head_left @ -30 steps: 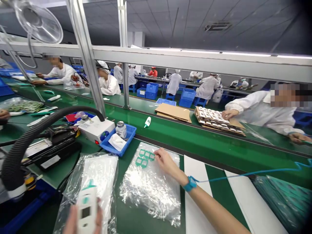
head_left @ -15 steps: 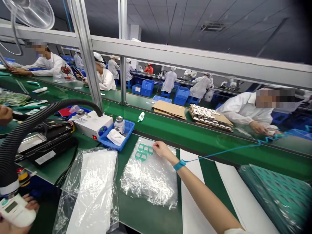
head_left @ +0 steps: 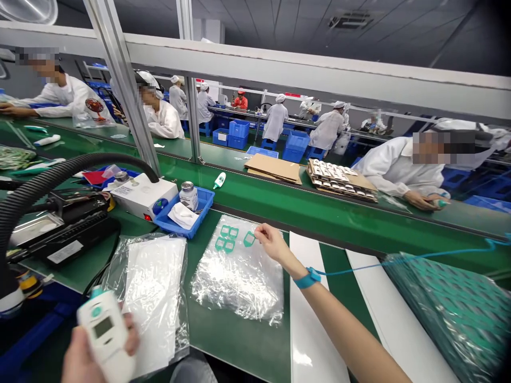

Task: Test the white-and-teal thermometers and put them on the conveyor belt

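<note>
My left hand point(head_left: 85, 355) grips a white thermometer-like device point(head_left: 104, 332) with a small screen and a teal tip, low at the front left. My right hand point(head_left: 271, 242) reaches out over a crinkled clear plastic bag point(head_left: 238, 276) and pinches one small teal frame piece point(head_left: 249, 239), lifted a little off the bag. Several more teal frame pieces point(head_left: 224, 238) lie in a group on the bag to its left. A teal wrist strap point(head_left: 309, 278) with a coiled blue cord sits on my right wrist.
A second plastic bag with white sheets point(head_left: 154, 290) lies left of the first. Behind are a blue tray point(head_left: 202, 205) with a jar and cloth, a white box unit point(head_left: 143, 194), a black hose point(head_left: 43, 183), and the green conveyor point(head_left: 339, 218). Other people work across it.
My right hand has picked one teal piece away from the group. My left hand with the white device has come back up into view at the lower left.
</note>
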